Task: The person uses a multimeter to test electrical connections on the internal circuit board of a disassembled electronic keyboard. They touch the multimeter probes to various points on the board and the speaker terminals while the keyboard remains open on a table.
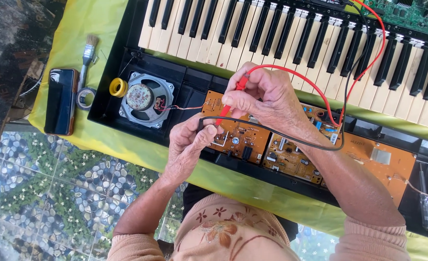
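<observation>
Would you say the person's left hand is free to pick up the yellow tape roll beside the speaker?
Probably not yet: the left hand holds the black probe lead, though the yellow tape roll lies uncovered nearby.

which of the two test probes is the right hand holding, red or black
The red probe, pinched in the right hand over the orange circuit board. The black probe sits in the left hand.

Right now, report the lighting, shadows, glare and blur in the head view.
Head view: even daylight, soft shadows under the hands; the right hand with the red probe and the left hand are sharp; mild sheen on the keyboard keys; the pebble-patterned floor blurs slightly toward the bottom-left corner.
</observation>
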